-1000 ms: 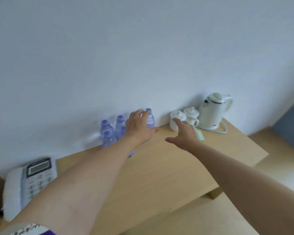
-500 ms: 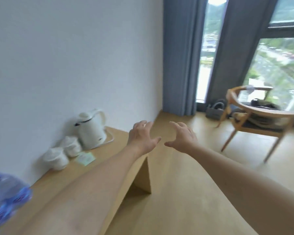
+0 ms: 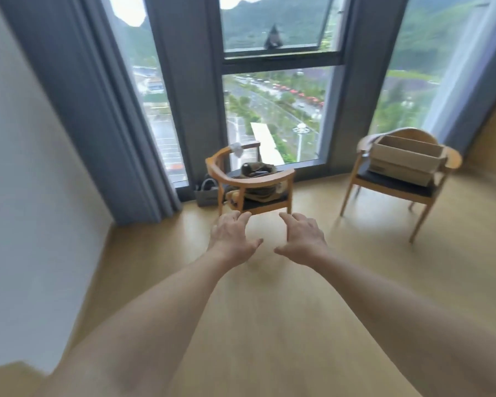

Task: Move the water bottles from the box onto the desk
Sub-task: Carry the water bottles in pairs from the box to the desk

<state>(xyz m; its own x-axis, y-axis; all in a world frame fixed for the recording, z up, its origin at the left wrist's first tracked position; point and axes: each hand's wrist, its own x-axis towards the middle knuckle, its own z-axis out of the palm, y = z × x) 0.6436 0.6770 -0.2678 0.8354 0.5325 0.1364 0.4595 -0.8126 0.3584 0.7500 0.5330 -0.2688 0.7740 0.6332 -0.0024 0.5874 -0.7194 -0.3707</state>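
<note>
Both bare forearms reach forward over a wide stretch of bare wooden floor (image 3: 269, 325), with the white wall (image 3: 26, 196) close along the left. The left hand (image 3: 231, 239) and right hand (image 3: 302, 239) hang side by side, palms down, a small gap between the thumbs; fingers are spread and loosely bent, holding and touching nothing. Beyond them stands a wooden armchair (image 3: 249, 184) with bags on its seat, a grey bag (image 3: 208, 191) on the floor beside it. Well to the right, a second chair (image 3: 398, 184) carries the open cardboard box (image 3: 405, 160); its inside cannot be seen and its small label is unreadable. Grey curtains (image 3: 92, 110) frame the tall window (image 3: 275, 110).
</note>
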